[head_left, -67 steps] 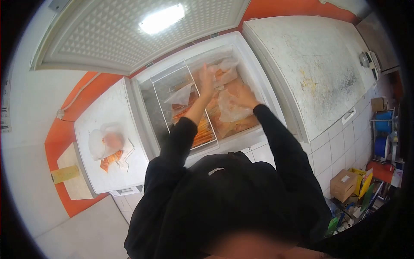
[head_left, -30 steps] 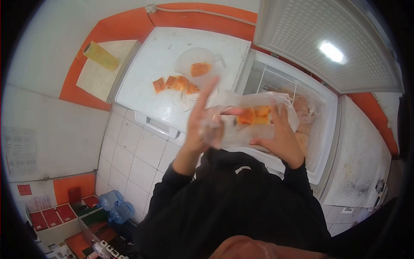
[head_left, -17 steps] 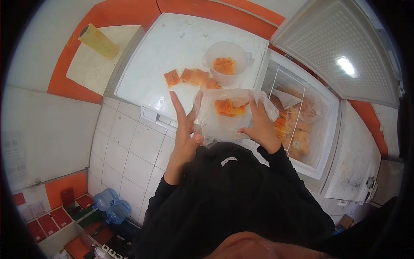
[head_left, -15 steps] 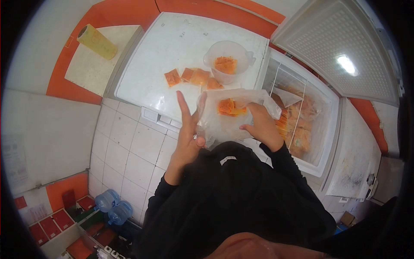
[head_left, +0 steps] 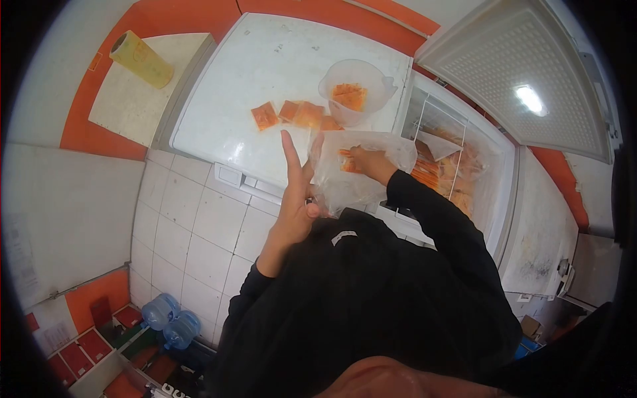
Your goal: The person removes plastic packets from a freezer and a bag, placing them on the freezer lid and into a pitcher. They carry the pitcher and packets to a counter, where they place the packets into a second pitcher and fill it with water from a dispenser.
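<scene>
A clear plastic bag (head_left: 348,189) is in front of me at the near edge of the white freezer lid (head_left: 232,79). My left hand (head_left: 295,202) grips its left side, index finger stretched upward. My right hand (head_left: 373,163) reaches into the bag mouth, fingers closed on small orange packets (head_left: 347,161); its fingertips are partly hidden. Beyond the bag, several flat orange packets (head_left: 264,116) lie in a row on the lid. A translucent plastic bowl (head_left: 375,76) beside them holds more orange packets (head_left: 350,97).
To the right, an open chest freezer (head_left: 501,199) holds several bagged orange goods (head_left: 428,172) and a wire divider; its raised lid (head_left: 511,73) leans back. A yellow roll (head_left: 142,60) lies on a white surface at left. Blue water jugs (head_left: 180,330) stand on the floor at lower left.
My right hand has moved from the bag's right edge into its mouth and closed on the orange packets. My left hand stays at the bag's left side.
</scene>
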### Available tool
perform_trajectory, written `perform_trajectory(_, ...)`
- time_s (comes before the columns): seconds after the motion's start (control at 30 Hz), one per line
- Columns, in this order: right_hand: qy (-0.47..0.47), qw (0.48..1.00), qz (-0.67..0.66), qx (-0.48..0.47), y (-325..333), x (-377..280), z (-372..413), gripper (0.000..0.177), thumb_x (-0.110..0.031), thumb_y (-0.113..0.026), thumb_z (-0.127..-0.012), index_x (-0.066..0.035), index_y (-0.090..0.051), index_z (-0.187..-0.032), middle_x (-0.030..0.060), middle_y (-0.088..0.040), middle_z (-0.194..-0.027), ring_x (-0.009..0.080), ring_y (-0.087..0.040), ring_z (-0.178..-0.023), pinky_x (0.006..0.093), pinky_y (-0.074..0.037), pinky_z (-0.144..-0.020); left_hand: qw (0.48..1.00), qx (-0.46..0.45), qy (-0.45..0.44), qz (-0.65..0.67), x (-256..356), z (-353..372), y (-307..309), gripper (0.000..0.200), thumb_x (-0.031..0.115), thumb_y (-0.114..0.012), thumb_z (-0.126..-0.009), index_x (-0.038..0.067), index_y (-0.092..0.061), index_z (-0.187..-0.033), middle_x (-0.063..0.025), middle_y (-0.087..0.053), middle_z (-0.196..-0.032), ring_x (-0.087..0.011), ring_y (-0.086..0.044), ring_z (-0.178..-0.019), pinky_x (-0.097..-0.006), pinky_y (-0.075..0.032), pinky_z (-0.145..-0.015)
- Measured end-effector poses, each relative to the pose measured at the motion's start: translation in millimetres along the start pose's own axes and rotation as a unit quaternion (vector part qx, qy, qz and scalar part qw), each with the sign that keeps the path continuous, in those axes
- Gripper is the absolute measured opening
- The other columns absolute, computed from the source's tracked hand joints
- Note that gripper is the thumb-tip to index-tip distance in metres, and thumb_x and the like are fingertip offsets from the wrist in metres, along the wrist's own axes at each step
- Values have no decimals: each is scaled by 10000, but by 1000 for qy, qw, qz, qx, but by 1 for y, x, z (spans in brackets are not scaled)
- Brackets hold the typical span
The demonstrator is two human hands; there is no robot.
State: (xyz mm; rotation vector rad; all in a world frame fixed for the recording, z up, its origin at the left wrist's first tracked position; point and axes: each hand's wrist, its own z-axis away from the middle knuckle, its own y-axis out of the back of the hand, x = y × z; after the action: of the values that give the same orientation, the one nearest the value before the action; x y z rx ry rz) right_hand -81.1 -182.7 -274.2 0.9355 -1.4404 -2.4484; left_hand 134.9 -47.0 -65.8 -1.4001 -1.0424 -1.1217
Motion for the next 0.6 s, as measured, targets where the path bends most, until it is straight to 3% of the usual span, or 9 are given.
perform_trajectory(0.1,-52,995,-85,-20,27,-7,13,408,-302,-680,-866,-85,-619,-1206,166,-656,-1190,331,-648,-1035,385,-500,-866,1000,15,-13,10,-5,-4,5,1377,910,-490,-669,135,322,-1467,-237,-203,-1583,-237,-622,-1059,-217,-511,-623)
perform_trajectory(0.17,-75,983,-157,-62,51,-18,22,480,-322,-673,-866,-122,-582,-1293,161,-650,-1208,320,-654,-1033,386,-500,-875,999,25,-31,7,-17,-7,9,1378,914,-484,-666,133,320,-1467,-242,-200,-1581,-241,-611,-1090,-210,-507,-602)
perform_trajectory(0.27,127,972,-194,-41,63,-23,36,537,-334,-680,-846,-145,-561,-1334,169,-668,-1154,324,-658,-1023,392,-502,-881,1000,17,-16,14,-10,-10,7,1385,918,-483,-661,129,320,-1467,-247,-193,-1581,-253,-580,-1157,-204,-503,-601)
perform_trajectory(0.37,15,999,-25,-29,57,-11,32,493,-317,-677,-840,-180,-602,-1308,155,-653,-1210,302,-640,-1079,394,-495,-887,1000,6,1,18,-5,-12,0,1406,927,-489,-643,126,321,-1466,-240,-194,-1584,-255,-561,-1190,-197,-495,-597)
perform_trajectory(0.47,-68,992,-3,-102,47,-12,36,437,-270,-664,-843,-147,-629,-1260,182,-649,-1185,347,-626,-1076,399,-489,-904,999,-7,26,20,-5,-12,-4,1430,934,-501,-617,129,321,-1467,-228,-191,-1588,-257,-562,-1187,-200,-494,-600)
perform_trajectory(0.57,12,997,-27,-75,21,-1,41,395,-232,-646,-872,-95,-626,-1242,164,-653,-1188,311,-625,-1079,383,-474,-931,999,13,16,28,-17,-11,-7,1442,929,-519,-606,135,321,-1468,-221,-181,-1593,-255,-575,-1168,-199,-493,-589)
perform_trajectory(0.6,6,988,-155,-13,9,0,41,382,-229,-643,-881,-79,-626,-1231,153,-652,-1184,290,-620,-1072,373,-471,-935,999,18,15,31,-19,-11,-8,1444,926,-525,-605,136,321,-1468,-220,-177,-1595,-255,-580,-1161,-199,-494,-586)
